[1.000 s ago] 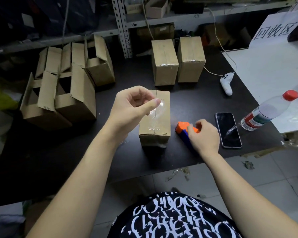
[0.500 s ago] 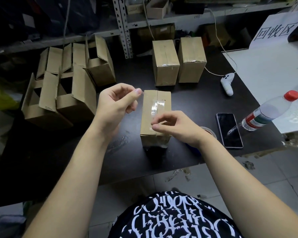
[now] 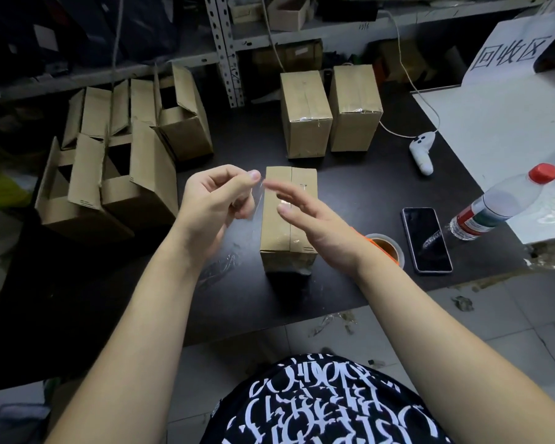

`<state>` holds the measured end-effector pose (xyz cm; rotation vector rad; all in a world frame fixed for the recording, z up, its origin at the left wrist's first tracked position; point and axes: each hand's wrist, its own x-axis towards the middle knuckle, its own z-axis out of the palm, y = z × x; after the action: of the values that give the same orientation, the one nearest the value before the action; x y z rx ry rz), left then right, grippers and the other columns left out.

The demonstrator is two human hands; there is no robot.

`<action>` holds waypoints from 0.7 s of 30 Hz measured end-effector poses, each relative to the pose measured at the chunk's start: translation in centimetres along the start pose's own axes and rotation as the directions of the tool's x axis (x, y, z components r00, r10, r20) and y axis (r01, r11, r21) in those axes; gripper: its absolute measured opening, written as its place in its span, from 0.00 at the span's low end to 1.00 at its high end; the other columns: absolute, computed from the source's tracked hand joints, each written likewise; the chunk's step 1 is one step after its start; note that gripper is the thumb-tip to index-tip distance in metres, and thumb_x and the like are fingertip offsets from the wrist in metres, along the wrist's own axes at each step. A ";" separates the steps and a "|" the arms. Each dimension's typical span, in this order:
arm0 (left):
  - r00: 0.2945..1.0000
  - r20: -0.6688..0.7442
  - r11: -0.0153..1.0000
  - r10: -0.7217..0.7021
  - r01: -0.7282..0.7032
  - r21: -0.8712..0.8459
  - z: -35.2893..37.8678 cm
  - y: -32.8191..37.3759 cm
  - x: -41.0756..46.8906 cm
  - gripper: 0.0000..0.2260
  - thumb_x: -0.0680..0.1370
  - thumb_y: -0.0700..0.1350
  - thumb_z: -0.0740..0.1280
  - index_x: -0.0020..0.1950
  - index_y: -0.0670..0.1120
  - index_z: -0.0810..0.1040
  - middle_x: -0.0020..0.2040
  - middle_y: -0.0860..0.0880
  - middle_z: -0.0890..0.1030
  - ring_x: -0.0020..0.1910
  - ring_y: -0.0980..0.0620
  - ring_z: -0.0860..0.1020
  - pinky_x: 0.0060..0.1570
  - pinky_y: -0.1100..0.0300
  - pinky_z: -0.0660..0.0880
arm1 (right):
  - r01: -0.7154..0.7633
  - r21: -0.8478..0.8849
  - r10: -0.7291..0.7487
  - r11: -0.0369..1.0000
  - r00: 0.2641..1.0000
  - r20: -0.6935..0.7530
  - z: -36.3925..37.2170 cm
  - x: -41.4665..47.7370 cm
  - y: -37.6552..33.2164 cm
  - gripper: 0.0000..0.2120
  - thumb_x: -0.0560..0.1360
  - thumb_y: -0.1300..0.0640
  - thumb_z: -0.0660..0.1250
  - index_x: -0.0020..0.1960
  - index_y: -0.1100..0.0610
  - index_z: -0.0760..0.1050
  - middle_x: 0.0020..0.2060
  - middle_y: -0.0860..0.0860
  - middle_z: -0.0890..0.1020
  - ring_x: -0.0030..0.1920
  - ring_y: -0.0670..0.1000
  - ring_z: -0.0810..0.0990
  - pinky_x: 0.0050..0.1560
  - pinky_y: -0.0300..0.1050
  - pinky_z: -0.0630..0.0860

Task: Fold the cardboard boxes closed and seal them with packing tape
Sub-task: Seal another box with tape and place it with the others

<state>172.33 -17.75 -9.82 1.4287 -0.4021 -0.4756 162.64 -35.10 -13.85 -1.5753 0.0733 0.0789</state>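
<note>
Head view: hands ready a strip of clear tape over a closed cardboard box.
Left hand (image 3: 212, 200) pinches the tape strip (image 3: 259, 197) between thumb and forefinger; right hand (image 3: 311, 225) is released, fingers straight, just beside it. The brown box (image 3: 274, 232), flaps shut, stands on the dark surface (image 3: 350, 193) beneath both hands. The tape looks thin, limp and sticky, best held by its ends; the box seems light and stiff.

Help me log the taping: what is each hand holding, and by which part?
The left hand pinches a clear tape strip by its top end. The right hand holds nothing.
</note>
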 end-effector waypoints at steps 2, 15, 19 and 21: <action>1.000 0.017 1.000 0.006 -0.006 0.020 0.0 0.1 -0.2 0.11 0.77 0.44 0.72 0.35 0.49 0.83 0.28 0.49 0.73 0.28 0.51 0.69 0.33 0.59 0.69 | 0.057 -0.026 -0.056 0.998 0.998 0.025 0.2 0.0 -0.3 0.07 0.84 0.55 0.65 0.62 0.51 0.77 0.74 0.39 0.73 0.75 0.40 0.68 0.77 0.50 0.61; 0.975 -0.224 0.982 -0.011 0.053 0.181 -0.6 -2.2 -0.8 0.09 0.76 0.46 0.77 0.36 0.51 0.85 0.29 0.49 0.79 0.30 0.50 0.77 0.31 0.65 0.71 | -0.219 -0.141 0.216 0.965 0.976 -0.038 -2.6 -1.3 1.5 0.10 0.74 0.57 0.79 0.51 0.62 0.86 0.45 0.57 0.88 0.45 0.50 0.85 0.54 0.44 0.81; 0.964 -0.264 0.978 -0.020 0.074 0.196 -0.6 -3.4 -1.3 0.05 0.77 0.44 0.77 0.41 0.51 0.86 0.35 0.47 0.82 0.33 0.48 0.81 0.30 0.64 0.72 | -0.309 -0.257 0.289 0.916 0.951 -0.111 -4.9 -2.3 2.3 0.10 0.71 0.52 0.81 0.44 0.57 0.86 0.41 0.51 0.88 0.43 0.46 0.84 0.52 0.41 0.78; 0.957 -0.290 0.978 -0.032 0.090 0.188 -0.9 -3.6 -1.4 0.03 0.78 0.43 0.75 0.44 0.48 0.86 0.38 0.48 0.83 0.34 0.48 0.83 0.31 0.63 0.73 | -0.324 -0.228 0.298 0.918 0.944 -0.140 -6.0 -2.9 2.7 0.11 0.71 0.52 0.81 0.42 0.58 0.85 0.38 0.55 0.86 0.39 0.47 0.81 0.47 0.39 0.76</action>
<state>171.34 -16.55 -13.44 1.6813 -0.1754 -0.2768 159.50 -41.15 -16.21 -1.8069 0.4104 0.2659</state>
